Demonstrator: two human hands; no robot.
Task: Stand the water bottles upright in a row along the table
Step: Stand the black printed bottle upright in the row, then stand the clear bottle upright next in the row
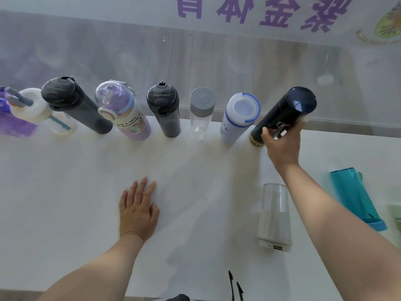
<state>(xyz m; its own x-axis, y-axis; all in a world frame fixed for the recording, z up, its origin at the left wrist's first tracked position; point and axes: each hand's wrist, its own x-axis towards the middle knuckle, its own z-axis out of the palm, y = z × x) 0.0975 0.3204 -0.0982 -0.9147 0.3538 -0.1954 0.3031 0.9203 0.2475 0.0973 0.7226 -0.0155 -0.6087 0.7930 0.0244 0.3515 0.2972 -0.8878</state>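
Several bottles stand upright in a row along the far edge of the white table point(86, 192): a purple one point(13, 124), a white-capped clear one point(32, 107), a tall dark grey one point(80, 107), a lilac cartoon one point(125, 114), a short dark one point(165, 111), a clear one with a grey cap point(201, 111) and a white one with blue trim point(238, 116). My right hand point(282, 142) grips a dark navy flask point(286, 114) at the row's right end, its base on the table. My left hand point(138, 207) rests flat on the table.
A clear bottle with a white base point(275, 216) lies on its side at the right, partly under my right forearm. A teal bottle point(355, 196) lies further right, beside a pale green object point(396, 216) at the frame edge. A wall runs behind the table.
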